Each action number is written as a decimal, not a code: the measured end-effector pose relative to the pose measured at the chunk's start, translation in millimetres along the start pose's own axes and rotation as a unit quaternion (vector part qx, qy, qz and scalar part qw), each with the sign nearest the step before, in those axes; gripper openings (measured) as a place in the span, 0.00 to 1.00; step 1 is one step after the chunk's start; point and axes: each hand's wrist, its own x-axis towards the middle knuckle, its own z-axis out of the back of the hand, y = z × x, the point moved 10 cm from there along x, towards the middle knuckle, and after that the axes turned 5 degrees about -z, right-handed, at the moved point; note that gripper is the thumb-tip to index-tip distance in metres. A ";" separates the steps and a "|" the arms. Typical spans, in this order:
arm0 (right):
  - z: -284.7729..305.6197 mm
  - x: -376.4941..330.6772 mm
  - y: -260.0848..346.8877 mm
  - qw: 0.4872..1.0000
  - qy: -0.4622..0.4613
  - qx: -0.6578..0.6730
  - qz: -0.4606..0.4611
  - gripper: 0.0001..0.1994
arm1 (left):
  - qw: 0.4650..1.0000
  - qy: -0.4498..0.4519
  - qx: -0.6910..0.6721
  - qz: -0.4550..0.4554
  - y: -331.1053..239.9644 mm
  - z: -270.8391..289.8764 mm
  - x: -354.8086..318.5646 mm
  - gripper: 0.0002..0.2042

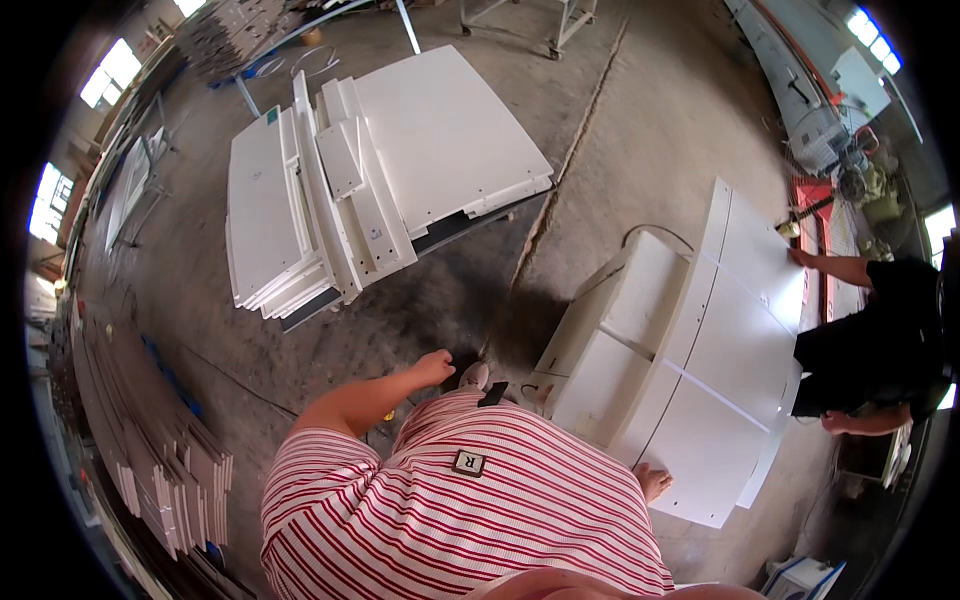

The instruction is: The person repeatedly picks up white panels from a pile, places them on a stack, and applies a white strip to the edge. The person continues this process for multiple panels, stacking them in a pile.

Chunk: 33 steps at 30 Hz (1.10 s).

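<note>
My right hand [653, 482] is at the near left edge of a long white panel [715, 425], its fingers curled onto the edge. Two pale bands cross the panel. Under and left of it stands a white box-shaped unit [605, 385]. My left hand [434, 368] hangs in front of my body, above the floor and near my shoe [475, 375]. Its fingers are loosely curled, and nothing shows in them. Across the panel, a co-worker in black clothes [865, 335] has one hand [800, 258] at the panel's far right edge.
A low stack of white boards [450, 140] stands ahead to the left. Several brownish boards [150, 440] lie at the lower left. A wheeled metal frame [530, 25] is at the back. A red frame [815, 215] and a fan-like machine [850, 180] stand behind the co-worker.
</note>
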 end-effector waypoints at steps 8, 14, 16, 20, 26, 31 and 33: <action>102.6 -83.6 165.7 0.897 -0.178 0.206 0.348 0.25 | 0.995 0.009 0.006 0.100 98.1 -36.3 -59.6 0.13; 143.0 -175.2 230.3 0.835 -0.113 0.262 0.471 0.23 | 0.996 -0.078 -0.038 0.037 41.4 -9.5 -51.7 0.12; 133.7 -189.1 238.6 0.816 -0.077 0.295 0.491 0.23 | 0.992 -0.113 -0.046 0.016 30.1 -1.7 -51.4 0.12; 127.1 -224.6 252.5 0.790 -0.025 0.315 0.526 0.21 | 0.994 -0.058 -0.079 0.038 36.5 -18.8 -50.6 0.14; 125.3 -241.5 263.7 0.778 0.023 0.305 0.548 0.12 | 0.995 -0.041 -0.067 0.058 60.2 -28.4 -78.3 0.16; 117.3 -244.7 268.6 0.781 0.055 0.334 0.524 0.09 | 0.993 0.021 -0.059 0.099 107.0 -34.5 -85.6 0.15; 110.4 -250.9 274.1 0.780 0.063 0.341 0.521 0.09 | 0.991 -0.017 -0.079 0.109 120.2 -22.9 -88.2 0.14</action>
